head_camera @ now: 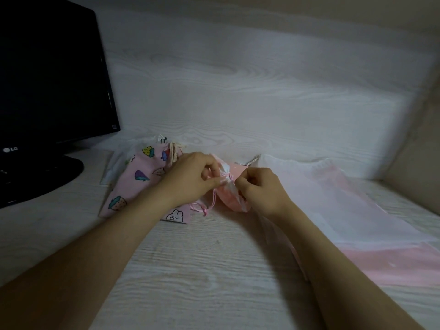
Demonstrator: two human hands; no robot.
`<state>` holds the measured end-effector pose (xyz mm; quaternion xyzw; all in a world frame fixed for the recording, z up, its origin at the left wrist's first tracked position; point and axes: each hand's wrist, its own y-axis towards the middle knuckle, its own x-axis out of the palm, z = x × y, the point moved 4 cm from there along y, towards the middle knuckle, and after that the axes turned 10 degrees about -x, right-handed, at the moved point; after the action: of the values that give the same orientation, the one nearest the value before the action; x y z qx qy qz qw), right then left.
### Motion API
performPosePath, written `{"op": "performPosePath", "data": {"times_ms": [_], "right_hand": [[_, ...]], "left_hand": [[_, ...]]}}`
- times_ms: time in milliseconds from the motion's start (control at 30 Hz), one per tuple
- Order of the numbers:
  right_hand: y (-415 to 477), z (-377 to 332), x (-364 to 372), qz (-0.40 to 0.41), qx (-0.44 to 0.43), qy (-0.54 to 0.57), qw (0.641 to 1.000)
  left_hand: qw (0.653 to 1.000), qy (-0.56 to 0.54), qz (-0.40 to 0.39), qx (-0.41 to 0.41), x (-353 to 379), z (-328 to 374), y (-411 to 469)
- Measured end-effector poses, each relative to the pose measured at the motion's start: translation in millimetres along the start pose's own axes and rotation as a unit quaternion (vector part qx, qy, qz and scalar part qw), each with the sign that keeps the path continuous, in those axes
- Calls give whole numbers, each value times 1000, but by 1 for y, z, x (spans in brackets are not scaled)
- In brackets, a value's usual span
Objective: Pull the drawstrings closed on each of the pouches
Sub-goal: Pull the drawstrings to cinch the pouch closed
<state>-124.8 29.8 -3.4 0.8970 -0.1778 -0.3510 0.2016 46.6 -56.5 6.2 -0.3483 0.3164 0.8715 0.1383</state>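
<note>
A small pink pouch (pixel 232 198) with a gathered white top lies on the desk between my hands. My left hand (pixel 192 177) pinches its bunched mouth from the left, and my right hand (pixel 260 186) pinches it from the right. Pink drawstrings (pixel 202 206) trail down onto the desk below the left hand. To the left lies a pink pouch printed with strawberries (pixel 135 182), its cream drawstring (pixel 175 151) at its top. A pink pouch with a bunny print (pixel 177 215) peeks out under my left forearm. A large sheer white-and-pink pouch (pixel 345 206) spreads to the right.
A black monitor (pixel 47 75) on its round stand (pixel 40 177) fills the left. The pale wood-grain desk (pixel 190 270) meets a wood-grain wall behind, and a beige side wall (pixel 414 148) closes the right. A flat translucent bag (pixel 112 167) lies behind the strawberry pouch.
</note>
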Motion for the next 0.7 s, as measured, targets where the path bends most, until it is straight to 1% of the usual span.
{"op": "performPosePath", "data": {"times_ms": [100,200,267,333,433,533,567,600,700], "right_hand": [[0,1,0,-1,0,5,1000],[1,3,-1,5,-7,-17,1000],[2,3,-1,10,-6,-22,1000],[3,3,1,8,-4,-17,1000],[1,2,4,-8,5,-9,1000],[0,3,3,-10,10,-16,1000],[1,4,3,-6,11,-12,1000],[2,5,3,-3,12,-7,1000],[4,9,3,9,7,-9,1000]], "left_hand": [[996,-64,-48,-24,2,-4,2],[979,-154,-94,-90,1,-9,4],[956,-208,-133,-161,1,-6,2],[922,-264,-170,-227,3,-1,-1],[899,-281,-196,-273,7,-3,-6],[879,-299,-201,-313,9,-8,-6],[885,-287,-197,-308,9,-8,-5],[900,-264,-185,-295,9,-8,-4],[953,-153,-146,-215,8,-8,-1]]}}
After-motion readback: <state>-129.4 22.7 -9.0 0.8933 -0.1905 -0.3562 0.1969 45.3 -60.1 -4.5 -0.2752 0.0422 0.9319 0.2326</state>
